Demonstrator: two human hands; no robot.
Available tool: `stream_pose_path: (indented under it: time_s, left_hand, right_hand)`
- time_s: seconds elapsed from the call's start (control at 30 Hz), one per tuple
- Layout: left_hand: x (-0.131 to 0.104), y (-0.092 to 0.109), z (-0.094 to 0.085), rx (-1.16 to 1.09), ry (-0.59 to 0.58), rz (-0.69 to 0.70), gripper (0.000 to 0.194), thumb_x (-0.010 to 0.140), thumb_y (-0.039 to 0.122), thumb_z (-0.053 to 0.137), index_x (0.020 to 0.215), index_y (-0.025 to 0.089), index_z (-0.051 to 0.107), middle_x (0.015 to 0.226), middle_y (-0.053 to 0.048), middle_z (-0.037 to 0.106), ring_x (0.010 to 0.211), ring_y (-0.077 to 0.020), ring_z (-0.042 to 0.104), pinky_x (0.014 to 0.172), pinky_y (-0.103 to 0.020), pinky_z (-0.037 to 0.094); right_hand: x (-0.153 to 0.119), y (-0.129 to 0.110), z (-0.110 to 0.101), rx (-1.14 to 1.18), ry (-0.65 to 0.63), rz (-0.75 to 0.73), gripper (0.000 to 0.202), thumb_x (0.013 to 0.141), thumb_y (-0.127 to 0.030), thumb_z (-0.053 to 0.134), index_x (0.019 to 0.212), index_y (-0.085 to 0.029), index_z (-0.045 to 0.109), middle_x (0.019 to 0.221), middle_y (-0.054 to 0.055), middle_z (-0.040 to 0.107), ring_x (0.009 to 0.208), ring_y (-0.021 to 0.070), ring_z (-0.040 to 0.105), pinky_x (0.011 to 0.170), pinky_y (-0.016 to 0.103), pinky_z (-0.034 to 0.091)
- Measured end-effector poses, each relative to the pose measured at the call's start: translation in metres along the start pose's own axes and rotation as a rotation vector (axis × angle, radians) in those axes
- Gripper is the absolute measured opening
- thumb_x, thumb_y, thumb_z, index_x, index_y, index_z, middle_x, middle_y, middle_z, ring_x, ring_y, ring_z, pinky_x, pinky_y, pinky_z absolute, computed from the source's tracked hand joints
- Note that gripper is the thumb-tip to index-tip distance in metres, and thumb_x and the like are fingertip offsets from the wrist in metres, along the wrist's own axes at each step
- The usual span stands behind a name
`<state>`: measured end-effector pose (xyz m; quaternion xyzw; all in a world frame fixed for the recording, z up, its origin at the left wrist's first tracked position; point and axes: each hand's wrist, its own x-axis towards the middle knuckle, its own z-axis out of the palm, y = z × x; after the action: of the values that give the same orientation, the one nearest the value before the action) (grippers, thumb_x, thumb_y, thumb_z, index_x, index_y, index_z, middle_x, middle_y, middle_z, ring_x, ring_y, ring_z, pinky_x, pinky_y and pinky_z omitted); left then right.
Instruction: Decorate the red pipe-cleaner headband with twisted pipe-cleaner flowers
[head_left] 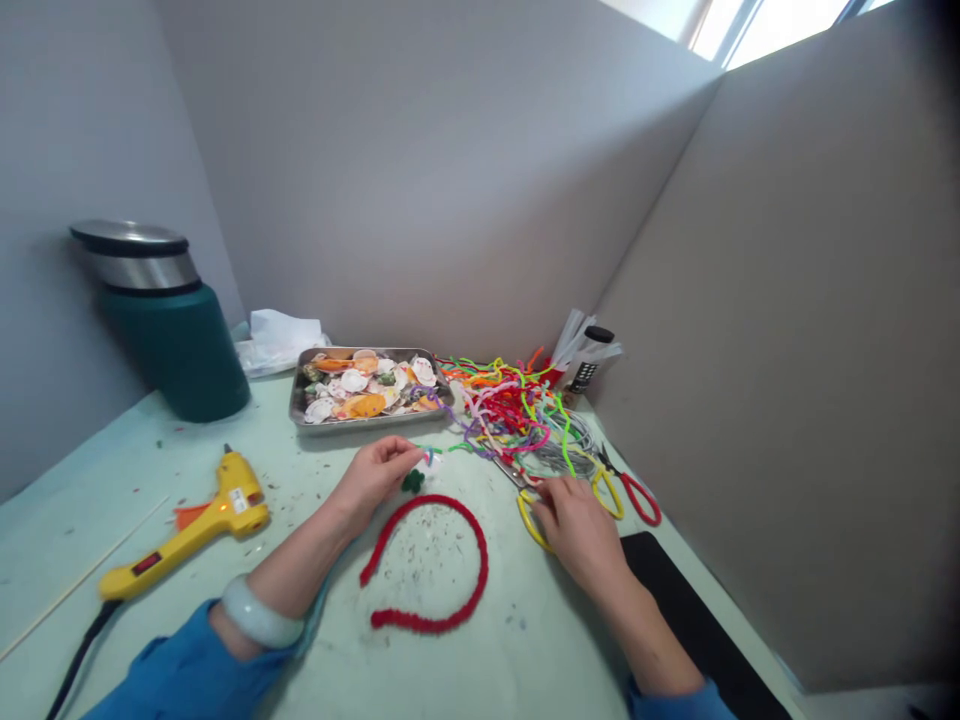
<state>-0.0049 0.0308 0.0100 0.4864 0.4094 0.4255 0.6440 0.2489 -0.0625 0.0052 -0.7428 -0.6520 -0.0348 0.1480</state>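
Observation:
My left hand (379,473) is closed in a pinch above the table, with a small pale pink and blue piece (428,457) at its fingertips. Just below those fingers lies a dark green fuzzy shape (413,480). A red fuzzy headband (481,565) rests in front, curved into an open loop. My right hand (574,520) is lowered over the yellow-handled scissors (531,522), its fingers at the handles; how firmly they hold is partly hidden. Behind it is a tangled heap of colourful pipe cleaners (517,405).
A metal tray (367,425) of shells stands at the back. At left are a yellow glue gun (180,540), a thin stick (82,578) and a green bottle (172,350). Red-handled scissors (642,500) and a black mat (694,625) lie at right.

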Motion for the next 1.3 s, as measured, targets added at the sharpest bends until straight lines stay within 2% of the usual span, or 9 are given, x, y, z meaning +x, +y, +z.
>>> stream_pose_path:
  time_s: [0.17, 0.3, 0.4, 0.53, 0.67, 0.77, 0.97, 1.1, 1.3]
  left_hand:
    - [0.0, -0.002, -0.002, -0.089, -0.061, 0.0, 0.029, 0.069, 0.038, 0.07, 0.076, 0.015, 0.053, 0.047, 0.01, 0.032, 0.039, -0.0023, 0.019, 0.038, -0.019, 0.01]
    - [0.0, -0.003, -0.003, -0.117, -0.079, -0.008, 0.025, 0.07, 0.033, 0.069, 0.08, 0.015, 0.054, 0.049, 0.01, 0.033, 0.04, -0.0026, 0.019, 0.038, -0.019, 0.011]
    - [0.0, -0.004, -0.005, -0.126, -0.065, 0.005, 0.025, 0.07, 0.031, 0.069, 0.08, 0.015, 0.054, 0.049, 0.01, 0.032, 0.041, -0.0028, 0.019, 0.038, -0.019, 0.012]
    - [0.002, -0.005, -0.006, -0.115, -0.058, 0.014, 0.026, 0.071, 0.034, 0.069, 0.078, 0.015, 0.053, 0.047, 0.01, 0.03, 0.04, -0.0028, 0.018, 0.038, -0.02, 0.011]
    - [0.003, -0.005, -0.006, -0.087, -0.052, 0.006, 0.029, 0.073, 0.039, 0.068, 0.074, 0.016, 0.05, 0.046, 0.011, 0.027, 0.039, -0.0027, 0.017, 0.038, -0.021, 0.01]
    - [0.004, -0.006, -0.007, -0.09, -0.06, 0.006, 0.028, 0.074, 0.039, 0.067, 0.074, 0.016, 0.05, 0.047, 0.011, 0.027, 0.039, -0.0027, 0.015, 0.038, -0.021, 0.009]
    - [0.005, -0.006, -0.007, -0.142, -0.054, 0.0, 0.024, 0.074, 0.034, 0.067, 0.078, 0.016, 0.052, 0.05, 0.01, 0.028, 0.041, -0.0032, 0.017, 0.039, -0.02, 0.011]
    - [0.005, -0.008, -0.005, -0.144, -0.038, 0.005, 0.023, 0.074, 0.032, 0.066, 0.073, 0.017, 0.05, 0.049, 0.01, 0.029, 0.041, -0.0031, 0.018, 0.038, -0.02, 0.012]
    - [0.006, -0.009, -0.003, -0.124, -0.009, 0.017, 0.024, 0.073, 0.034, 0.067, 0.073, 0.017, 0.051, 0.047, 0.01, 0.032, 0.039, -0.0031, 0.02, 0.038, -0.019, 0.014]
  right_hand:
    - [-0.014, 0.011, 0.008, 0.038, -0.078, -0.01, 0.032, 0.083, -0.018, 0.046, 0.113, -0.017, 0.056, 0.109, 0.012, 0.059, 0.1, 0.0239, 0.056, 0.081, 0.032, 0.041]
    - [-0.011, 0.013, -0.001, 0.215, -0.176, -0.014, 0.034, 0.077, -0.015, 0.048, 0.11, -0.018, 0.057, 0.099, 0.009, 0.062, 0.089, 0.0222, 0.059, 0.075, 0.032, 0.042]
    - [-0.011, 0.013, -0.014, 0.595, -0.318, 0.096, 0.029, 0.076, -0.024, 0.054, 0.105, -0.018, 0.056, 0.08, 0.003, 0.061, 0.067, 0.0157, 0.056, 0.059, 0.026, 0.042]
    - [-0.012, 0.009, -0.024, 1.231, -0.53, 0.317, 0.037, 0.079, -0.037, 0.059, 0.111, -0.02, 0.054, 0.078, 0.001, 0.058, 0.049, 0.0078, 0.046, 0.04, 0.018, 0.033]
    - [-0.01, 0.006, -0.02, 1.745, -0.493, 0.344, 0.037, 0.077, -0.045, 0.065, 0.104, -0.021, 0.057, 0.071, -0.002, 0.051, 0.042, 0.0019, 0.03, 0.033, 0.012, 0.023]
    - [-0.004, 0.004, -0.019, 1.888, -0.532, 0.252, 0.042, 0.077, -0.057, 0.059, 0.101, -0.022, 0.057, 0.069, -0.004, 0.047, 0.04, 0.0009, 0.021, 0.03, 0.011, 0.017]
    - [0.016, -0.012, -0.014, 1.563, -0.384, -0.022, 0.081, 0.069, -0.083, 0.034, 0.124, -0.025, 0.047, 0.091, 0.007, 0.057, 0.06, 0.0154, 0.051, 0.049, 0.031, 0.047]
    - [0.018, -0.02, 0.004, 0.886, -0.044, -0.052, 0.056, 0.077, -0.056, 0.057, 0.121, -0.021, 0.054, 0.094, 0.008, 0.058, 0.075, 0.0198, 0.056, 0.065, 0.033, 0.049]
    - [0.005, -0.026, 0.017, 0.488, 0.006, -0.313, 0.047, 0.078, -0.04, 0.065, 0.12, -0.023, 0.056, 0.092, 0.005, 0.058, 0.072, 0.0165, 0.055, 0.065, 0.028, 0.046]
